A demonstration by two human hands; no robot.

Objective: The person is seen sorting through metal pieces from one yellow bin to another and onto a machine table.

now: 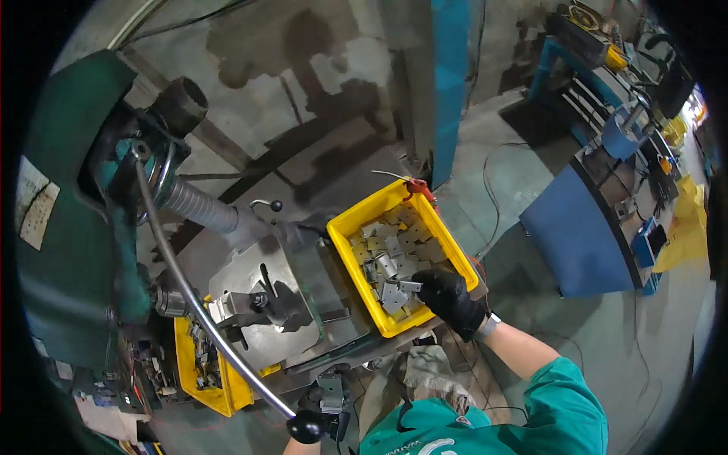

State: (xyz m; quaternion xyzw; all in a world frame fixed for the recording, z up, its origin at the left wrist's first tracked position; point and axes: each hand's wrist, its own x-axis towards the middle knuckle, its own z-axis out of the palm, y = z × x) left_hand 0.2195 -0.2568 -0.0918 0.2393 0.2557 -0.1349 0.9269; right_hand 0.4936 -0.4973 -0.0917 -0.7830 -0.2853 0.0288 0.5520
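Observation:
My right hand [447, 298], in a black glove, reaches over the near right side of a yellow bin [341, 265]. Its fingers are closed on a small flat metal bracket [410, 287] above the heap. Several bent grey metal plates with holes [393, 296] lie loose in that bin. Down at the lower middle, my left hand [317, 402], also gloved in black, grips a grey metal piece [331, 388]; the ball knob [305, 427] of a long steel lever partly hides this hand.
A green drill press [83, 227] stands at left, its long lever [199, 303] sweeping toward me. On its steel table [303, 334] sits a dark clamping fixture [262, 302]. Below it is a second yellow bin [235, 390] holding metal parts. A blue workbench [580, 235] is at right.

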